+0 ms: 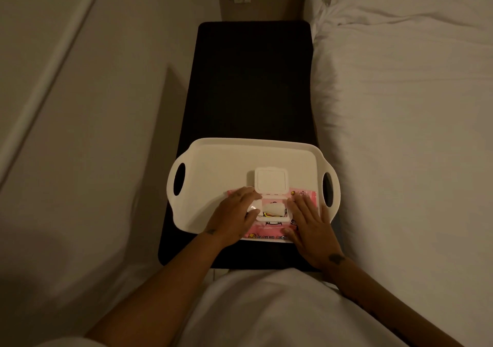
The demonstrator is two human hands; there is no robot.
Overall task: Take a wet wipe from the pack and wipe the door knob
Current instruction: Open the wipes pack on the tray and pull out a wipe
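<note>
Pink wet-wipe pack, white lid flipped open, wipe showing.

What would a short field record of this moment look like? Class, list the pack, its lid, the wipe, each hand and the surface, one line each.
pack: pink wet wipe pack lying flat on the white tray
lid: white flip lid open, tipped back away from the person
wipe: white wipe showing in the opening, not yet pulled out
left hand: left hand at the opening's left edge
right hand: right hand pressing flat on the pack
surface: tray on a dark bench beside a white bed
door knob: not in view
</note>
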